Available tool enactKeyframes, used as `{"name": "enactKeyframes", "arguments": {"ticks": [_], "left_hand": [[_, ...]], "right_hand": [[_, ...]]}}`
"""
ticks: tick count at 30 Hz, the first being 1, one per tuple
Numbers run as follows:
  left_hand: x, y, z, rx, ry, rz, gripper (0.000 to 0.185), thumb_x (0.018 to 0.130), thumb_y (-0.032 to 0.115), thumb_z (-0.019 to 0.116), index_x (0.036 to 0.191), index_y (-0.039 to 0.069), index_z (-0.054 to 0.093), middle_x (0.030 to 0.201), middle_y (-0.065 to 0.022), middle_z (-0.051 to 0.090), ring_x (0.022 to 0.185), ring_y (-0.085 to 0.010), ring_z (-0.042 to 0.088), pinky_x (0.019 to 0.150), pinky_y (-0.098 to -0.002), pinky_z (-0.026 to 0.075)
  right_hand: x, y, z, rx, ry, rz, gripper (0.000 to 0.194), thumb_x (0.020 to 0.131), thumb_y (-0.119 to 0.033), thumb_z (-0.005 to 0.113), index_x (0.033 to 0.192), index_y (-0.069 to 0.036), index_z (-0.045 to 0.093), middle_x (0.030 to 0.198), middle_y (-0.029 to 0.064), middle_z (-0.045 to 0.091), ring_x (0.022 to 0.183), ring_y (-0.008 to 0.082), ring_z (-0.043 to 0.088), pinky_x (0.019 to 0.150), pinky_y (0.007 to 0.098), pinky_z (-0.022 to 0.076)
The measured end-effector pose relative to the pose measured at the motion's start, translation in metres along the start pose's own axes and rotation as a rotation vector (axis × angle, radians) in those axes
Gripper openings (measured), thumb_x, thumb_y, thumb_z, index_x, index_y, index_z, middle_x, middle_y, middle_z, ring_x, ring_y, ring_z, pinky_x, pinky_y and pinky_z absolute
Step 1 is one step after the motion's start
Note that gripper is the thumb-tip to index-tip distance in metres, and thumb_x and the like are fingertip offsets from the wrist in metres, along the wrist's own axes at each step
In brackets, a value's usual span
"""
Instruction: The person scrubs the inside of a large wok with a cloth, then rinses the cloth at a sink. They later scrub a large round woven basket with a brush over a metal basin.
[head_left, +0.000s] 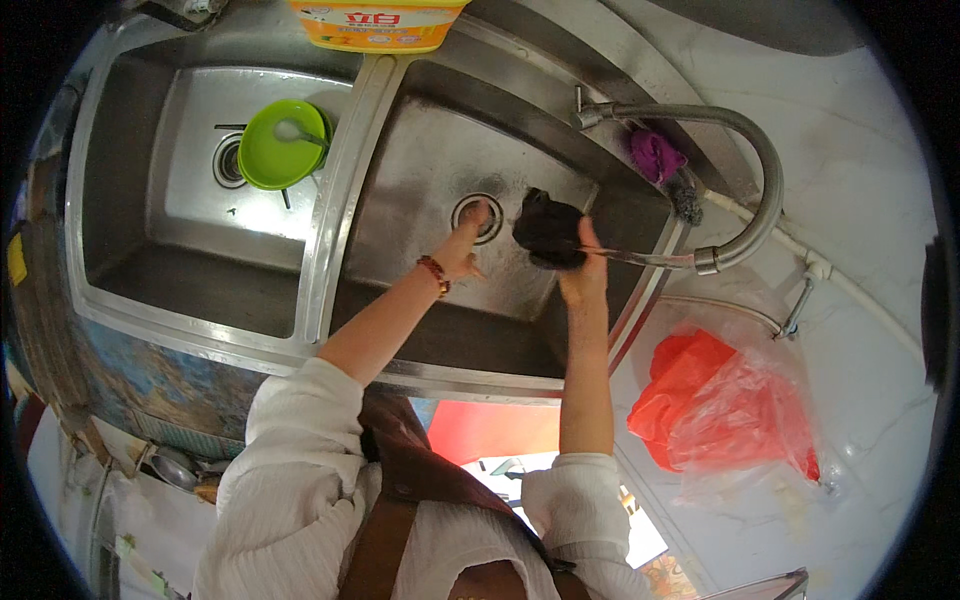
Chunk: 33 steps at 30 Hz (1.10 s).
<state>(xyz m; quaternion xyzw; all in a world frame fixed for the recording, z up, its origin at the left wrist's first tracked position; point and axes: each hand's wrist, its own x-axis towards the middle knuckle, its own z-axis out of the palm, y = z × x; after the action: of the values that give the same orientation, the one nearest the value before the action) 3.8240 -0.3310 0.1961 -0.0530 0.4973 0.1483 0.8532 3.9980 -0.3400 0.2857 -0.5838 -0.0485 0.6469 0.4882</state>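
Note:
A dark, wet cloth (550, 230) is gripped by my right hand (583, 262) above the right basin of a steel sink (442, 142). Water runs from the curved metal faucet (772, 180) onto the cloth and my fingers. My left hand (461, 244), with a beaded bracelet (435, 276) at its wrist, hangs over the round drain (491, 225) with its fingers spread and nothing in it. The lower part of the cloth and some right fingers are hidden.
Green bowls (274, 154) with a spoon inside stand in the left basin (187, 202). A yellow detergent container (379, 26) is at the sink's back edge. Near the faucet base lie a purple cloth (656, 155) and a steel wool scrubber (684, 199). Red plastic bags (720, 405) hang at right.

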Motion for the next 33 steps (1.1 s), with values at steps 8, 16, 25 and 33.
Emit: {"name": "enactKeyframes", "arguments": {"ticks": [8, 16, 25, 33], "left_hand": [[0.044, -0.003, 0.028, -0.436, -0.335, 0.081, 0.042, 0.086, 0.036, 0.059, 0.104, -0.001, 0.054, 0.111, -0.0137, 0.056, 0.1, -0.0252, 0.056, 0.09, -0.0393, 0.047], [0.008, 0.003, 0.042, -0.383, -0.911, 0.055, 0.067, 0.081, 0.067, 0.043, 0.088, 0.002, 0.059, 0.084, -0.0071, 0.061, 0.072, -0.0199, 0.059, 0.068, -0.0318, 0.051], [-0.024, -0.02, 0.084, -0.227, -0.011, 0.335, 0.021, 0.086, 0.022, 0.054, 0.092, 0.002, 0.058, 0.089, -0.004, 0.059, 0.081, -0.0164, 0.057, 0.066, -0.0315, 0.046], [-0.007, 0.024, 0.043, -0.461, -0.831, -0.012, 0.043, 0.082, 0.053, 0.056, 0.075, 0.01, 0.055, 0.074, -0.003, 0.056, 0.07, -0.0141, 0.056, 0.062, -0.0295, 0.048]], "right_hand": [[-0.041, -0.012, -0.011, 0.065, 0.029, -0.114, 0.039, 0.08, -0.013, 0.061, 0.116, 0.001, 0.051, 0.112, 0.0131, 0.056, 0.11, 0.0265, 0.05, 0.096, 0.0399, 0.0374], [-0.023, 0.046, 0.027, -1.302, -0.079, -1.102, 0.035, 0.064, -0.021, 0.076, 0.084, 0.0, 0.057, 0.117, 0.0152, 0.05, 0.109, 0.0332, 0.046, 0.093, 0.0446, 0.0348], [0.04, 0.019, 0.017, -0.189, 0.457, -0.162, 0.021, 0.072, -0.018, 0.067, 0.078, 0.001, 0.059, 0.075, 0.0086, 0.061, 0.065, 0.0246, 0.058, 0.065, 0.0325, 0.0478], [-0.004, 0.052, 0.041, -1.372, 0.018, -1.206, 0.026, 0.069, -0.01, 0.072, 0.091, 0.0, 0.062, 0.099, 0.0064, 0.059, 0.086, 0.0195, 0.057, 0.075, 0.0313, 0.0451]]}}
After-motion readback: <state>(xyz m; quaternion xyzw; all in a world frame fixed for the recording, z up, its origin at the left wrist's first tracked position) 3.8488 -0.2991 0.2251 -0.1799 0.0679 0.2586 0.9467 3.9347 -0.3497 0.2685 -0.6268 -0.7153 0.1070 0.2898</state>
